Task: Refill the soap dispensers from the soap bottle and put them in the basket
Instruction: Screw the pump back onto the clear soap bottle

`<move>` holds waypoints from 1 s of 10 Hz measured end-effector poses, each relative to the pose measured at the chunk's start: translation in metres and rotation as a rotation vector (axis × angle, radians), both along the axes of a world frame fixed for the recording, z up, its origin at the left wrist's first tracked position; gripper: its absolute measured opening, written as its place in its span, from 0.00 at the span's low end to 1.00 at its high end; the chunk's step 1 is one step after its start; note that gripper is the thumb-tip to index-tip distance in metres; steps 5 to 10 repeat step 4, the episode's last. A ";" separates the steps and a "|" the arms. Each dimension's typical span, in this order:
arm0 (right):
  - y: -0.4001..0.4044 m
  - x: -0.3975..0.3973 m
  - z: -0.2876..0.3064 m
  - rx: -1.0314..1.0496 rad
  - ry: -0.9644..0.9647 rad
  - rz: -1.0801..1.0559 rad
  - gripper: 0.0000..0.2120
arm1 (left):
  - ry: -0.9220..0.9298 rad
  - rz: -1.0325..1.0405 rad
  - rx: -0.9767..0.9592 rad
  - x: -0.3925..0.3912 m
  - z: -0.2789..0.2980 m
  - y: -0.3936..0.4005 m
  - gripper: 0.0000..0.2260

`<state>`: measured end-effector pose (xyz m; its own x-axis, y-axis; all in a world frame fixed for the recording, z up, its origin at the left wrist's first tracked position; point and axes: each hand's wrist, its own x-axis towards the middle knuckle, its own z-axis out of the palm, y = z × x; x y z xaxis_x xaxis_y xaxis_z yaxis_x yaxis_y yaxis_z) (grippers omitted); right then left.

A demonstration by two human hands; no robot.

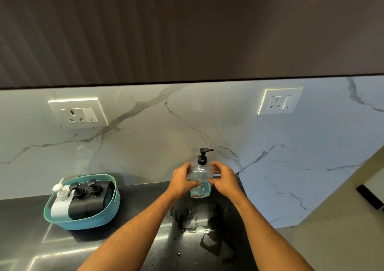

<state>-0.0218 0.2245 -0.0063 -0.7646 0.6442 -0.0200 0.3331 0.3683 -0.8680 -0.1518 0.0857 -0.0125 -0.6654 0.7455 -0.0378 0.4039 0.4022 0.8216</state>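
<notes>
Hands (182, 180) seemingly around clear bottle (200, 184)

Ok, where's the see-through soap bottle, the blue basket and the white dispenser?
clear soap bottle (200, 185): head view, on its see-through body between the hands.
blue basket (99, 221): head view, on its front wall.
white dispenser (59, 207): head view, on its white body inside the basket.

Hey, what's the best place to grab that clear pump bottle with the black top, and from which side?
Take the clear plastic pump bottle around its flat-sided body, from both sides, as the left hand and right hand grip it now. It stands upright on the dark counter; the narrow black pump probably makes a poor handle.
</notes>
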 end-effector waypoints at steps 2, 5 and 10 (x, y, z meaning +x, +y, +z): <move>-0.005 0.000 0.004 -0.007 -0.005 -0.003 0.27 | 0.007 -0.005 -0.016 0.005 0.005 -0.003 0.22; -0.010 0.003 0.014 -0.020 0.036 0.015 0.32 | 0.041 -0.018 0.016 0.003 0.007 -0.009 0.31; -0.010 0.003 0.014 -0.020 0.036 0.015 0.32 | 0.041 -0.018 0.016 0.003 0.007 -0.009 0.31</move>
